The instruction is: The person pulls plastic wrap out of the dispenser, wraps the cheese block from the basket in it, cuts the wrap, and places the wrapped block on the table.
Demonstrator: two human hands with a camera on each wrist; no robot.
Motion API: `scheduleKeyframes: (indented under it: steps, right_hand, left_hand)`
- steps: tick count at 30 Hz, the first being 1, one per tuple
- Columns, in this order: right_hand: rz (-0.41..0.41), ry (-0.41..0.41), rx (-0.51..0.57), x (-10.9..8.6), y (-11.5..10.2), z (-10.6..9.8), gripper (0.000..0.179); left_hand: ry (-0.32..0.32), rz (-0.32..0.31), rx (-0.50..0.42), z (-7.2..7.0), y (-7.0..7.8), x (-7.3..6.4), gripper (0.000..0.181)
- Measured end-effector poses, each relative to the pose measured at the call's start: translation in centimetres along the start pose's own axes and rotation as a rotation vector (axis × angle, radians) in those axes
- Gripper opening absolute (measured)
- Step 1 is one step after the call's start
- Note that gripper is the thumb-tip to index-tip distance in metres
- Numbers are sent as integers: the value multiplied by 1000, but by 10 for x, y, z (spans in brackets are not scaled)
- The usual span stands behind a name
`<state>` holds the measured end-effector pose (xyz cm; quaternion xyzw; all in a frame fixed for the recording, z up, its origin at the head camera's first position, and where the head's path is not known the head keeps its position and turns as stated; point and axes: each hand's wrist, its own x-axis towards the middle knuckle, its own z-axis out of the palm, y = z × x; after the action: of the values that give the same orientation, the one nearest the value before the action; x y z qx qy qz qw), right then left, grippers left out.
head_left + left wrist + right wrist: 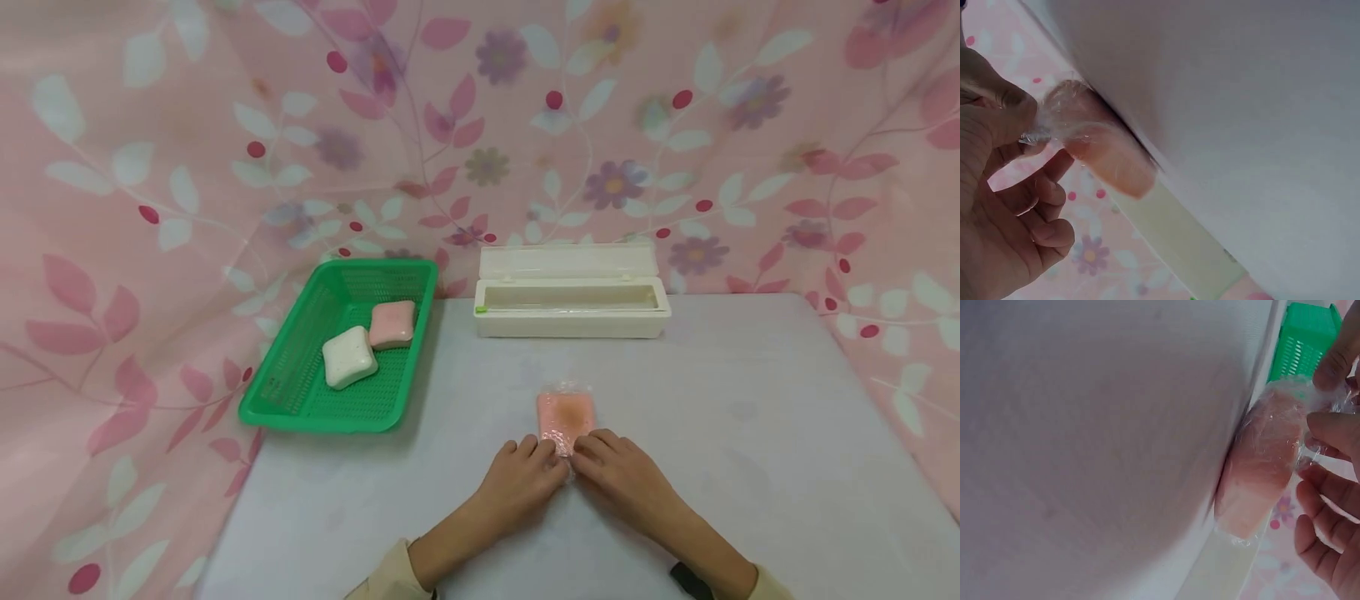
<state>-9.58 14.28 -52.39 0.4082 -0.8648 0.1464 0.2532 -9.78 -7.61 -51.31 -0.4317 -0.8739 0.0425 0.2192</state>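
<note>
A pink soap bar [562,414] lies on the table in front of me, with clear plastic film [1079,106] around it. Its top has a brownish tint in the head view. My left hand [521,483] pinches gathered film at the soap's near edge, thumb against fingers in the left wrist view. From the other side my right hand [626,483] pinches the film at the same edge, its other fingers loosely curled below. The two hands almost meet there. Film also sticks out beyond the far edge of the soap.
A green basket [258,412] at the left holds a white soap bar [349,358] and a pink soap bar [392,324]. A white cling-film box [573,325] with its lid raised stands at the back, before a floral curtain [615,142].
</note>
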Motion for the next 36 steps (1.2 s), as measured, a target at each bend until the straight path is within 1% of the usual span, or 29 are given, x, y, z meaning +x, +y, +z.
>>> scheduleKeyframes:
  steps: [1, 2, 3, 5, 7, 8, 9, 11, 14, 16, 17, 19, 22, 24, 25, 27, 30, 32, 34, 36]
  right_hand:
    - [14, 16, 19, 0, 0, 0, 39]
    - [29, 27, 39, 1, -1, 0, 41]
    - [47, 36, 54, 1, -1, -1, 38]
    - [97, 48, 89, 1, -2, -1, 23]
    - [167, 60, 121, 3, -4, -1, 7]
    - [210, 58, 130, 4, -4, -1, 6]
    - [255, 54, 138, 6, -5, 0, 8]
    - [344, 48, 157, 10, -4, 2, 12]
    - [460, 25, 197, 16, -1, 4, 13]
    - [517, 2, 235, 21, 1, 5, 20]
    - [543, -19, 249, 23, 3, 6, 23]
    - [556, -67, 233, 27, 4, 7, 28]
    - [516, -119, 114, 30, 7, 11, 26]
    - [502, -131, 22, 31, 8, 13, 33]
    - [505, -138, -8, 31, 8, 14, 39]
    - [549, -161, -35, 30, 9, 15, 49]
    - [612, -207, -20, 31, 12, 16, 52]
    - [633, -236, -3, 31, 14, 16, 50]
    - [655, -264, 60, 31, 17, 13, 46]
    - [688, -283, 169, 29, 20, 6, 40]
  left_hand:
    - [0, -12, -26, -1, 0, 1, 9]
    - [2, -29, -64, -2, -1, 2, 8]
    - [8, -49, -103, -3, -3, 3, 8]
    - [29, -100, -183, -4, -6, 5, 9]
    - [54, -152, -257, -4, -10, 8, 13]
    - [66, -180, -295, -4, -11, 10, 14]
    - [70, -212, -330, -3, -12, 12, 17]
    - [62, -283, -405, 1, -14, 17, 20]
    - [16, -409, -519, 6, -16, 23, 25]
    - [-16, -474, -559, 10, -17, 27, 27]
    - [-34, -495, -567, 11, -17, 28, 27]
    - [-59, -501, -547, 14, -18, 30, 22]
    - [-85, -456, -472, 16, -18, 32, 16]
    - [-101, -432, -423, 17, -19, 32, 17]
    - [-115, -431, -409, 18, -20, 32, 17]
    - [-162, -444, -385, 20, -21, 32, 15]
    - [-234, -480, -375, 24, -23, 33, 14]
    - [-262, -493, -352, 25, -22, 35, 14]
    - [-270, -488, -323, 21, -17, 38, 13]
    - [-266, -465, -289, 13, -10, 42, 10]
